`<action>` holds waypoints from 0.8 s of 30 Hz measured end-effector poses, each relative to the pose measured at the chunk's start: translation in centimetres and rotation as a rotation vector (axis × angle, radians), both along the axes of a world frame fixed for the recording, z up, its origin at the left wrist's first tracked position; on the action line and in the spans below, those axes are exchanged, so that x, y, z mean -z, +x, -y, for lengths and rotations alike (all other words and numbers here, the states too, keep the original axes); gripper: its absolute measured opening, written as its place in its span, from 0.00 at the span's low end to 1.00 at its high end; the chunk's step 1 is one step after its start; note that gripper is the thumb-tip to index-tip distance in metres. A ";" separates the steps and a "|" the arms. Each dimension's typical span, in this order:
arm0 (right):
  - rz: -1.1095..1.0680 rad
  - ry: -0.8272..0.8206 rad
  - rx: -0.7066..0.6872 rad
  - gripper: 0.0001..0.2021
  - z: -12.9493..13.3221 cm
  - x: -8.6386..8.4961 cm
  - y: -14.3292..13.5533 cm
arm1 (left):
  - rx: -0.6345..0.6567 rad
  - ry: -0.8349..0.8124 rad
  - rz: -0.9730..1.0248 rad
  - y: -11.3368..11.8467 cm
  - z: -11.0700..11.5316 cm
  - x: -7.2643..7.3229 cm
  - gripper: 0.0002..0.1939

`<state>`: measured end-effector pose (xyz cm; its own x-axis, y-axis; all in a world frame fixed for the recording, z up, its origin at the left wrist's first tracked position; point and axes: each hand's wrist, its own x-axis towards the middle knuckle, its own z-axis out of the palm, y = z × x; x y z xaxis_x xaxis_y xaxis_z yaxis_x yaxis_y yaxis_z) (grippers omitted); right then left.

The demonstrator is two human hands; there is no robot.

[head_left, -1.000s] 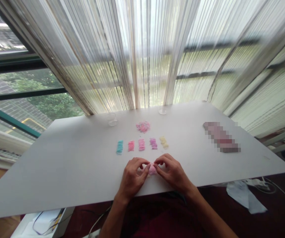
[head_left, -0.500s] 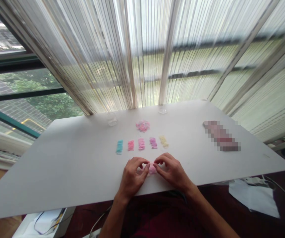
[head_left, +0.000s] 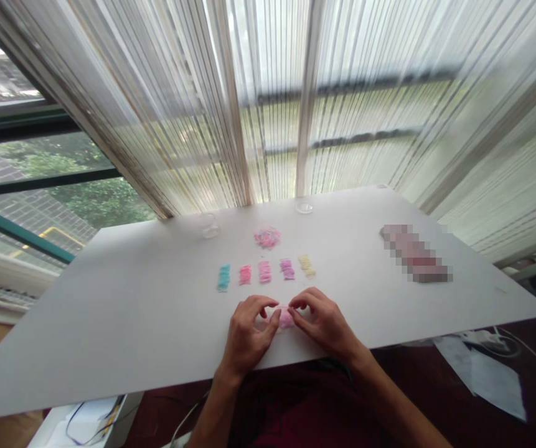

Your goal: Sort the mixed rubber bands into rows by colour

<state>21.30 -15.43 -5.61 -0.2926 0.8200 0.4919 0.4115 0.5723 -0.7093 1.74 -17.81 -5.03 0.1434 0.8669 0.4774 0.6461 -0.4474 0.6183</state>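
Above a small pink pile [head_left: 286, 318] near the table's front edge, my left hand [head_left: 251, 330] and my right hand [head_left: 324, 320] face each other. The fingertips of each are pinched together, nearly meeting; whatever they hold is too small to make out. Beyond them lies a row of small strips in groups: teal [head_left: 223, 277], coral pink [head_left: 245, 274], light pink [head_left: 265, 272], purple [head_left: 287, 269] and pale yellow [head_left: 307, 266]. A mixed, mostly pink heap [head_left: 268, 238] sits behind the row.
On the white table [head_left: 132, 311], a clear container [head_left: 210, 229] and a clear round dish [head_left: 304, 208] stand at the back. A blurred pinkish object [head_left: 414, 254] lies at the right. Striped curtains hang behind the table.
The view has shifted slightly. Both hands stay over the pink pile in almost the same pinched pose, with a little more space between their fingertips.
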 end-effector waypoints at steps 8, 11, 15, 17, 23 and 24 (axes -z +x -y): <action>0.000 -0.009 -0.012 0.02 -0.1 0.3 0.1 | 0.010 0.013 -0.026 -0.2 -0.1 0.3 0.04; -0.006 -0.008 -0.017 0.02 -0.1 0.4 0.1 | 0.018 0.021 -0.111 -0.2 0.0 -0.2 0.04; -0.008 -0.016 -0.028 0.03 0.0 0.4 0.1 | 0.059 0.023 -0.240 -0.6 0.2 -1.7 0.03; -0.007 -0.025 -0.035 0.02 0.0 0.3 0.1 | 0.060 0.030 -0.260 -1.3 0.0 -2.2 0.04; -0.019 -0.061 -0.041 0.02 0.0 0.4 0.2 | -0.159 0.074 -0.303 -5.6 -2.4 -1.6 0.07; -0.019 -0.067 -0.042 0.02 0.0 0.4 0.2 | -0.214 0.070 -0.314 -6.3 -2.7 -1.4 0.07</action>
